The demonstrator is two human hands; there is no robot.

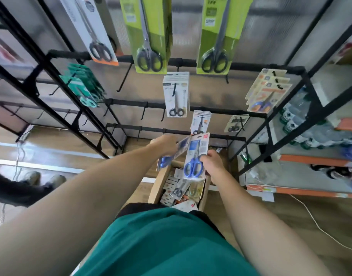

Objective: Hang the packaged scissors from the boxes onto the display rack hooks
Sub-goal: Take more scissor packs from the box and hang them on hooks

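Note:
My right hand [213, 162] pinches the lower right edge of a pack of blue-handled scissors [195, 158], held upright over the cardboard box [161, 182]. My left hand [167, 144] grips a second, blurred blue-handled pack [174, 154] tilted to the left beside it. Both packs hover just below the lowest black rack bar [171, 131]. The box on the floor holds several more packaged scissors [177, 191]. Small black-handled packs [200, 122] hang on a hook right above my hands.
The black display rack carries green packs [149, 36], teal packs [83, 86], white packs [176, 94] and beige packs [267, 90]; several hooks are bare. A shelf with bottled water [302, 124] stands at right. Another person's shoes [43, 179] are at left. A white cable [318, 226] crosses the floor.

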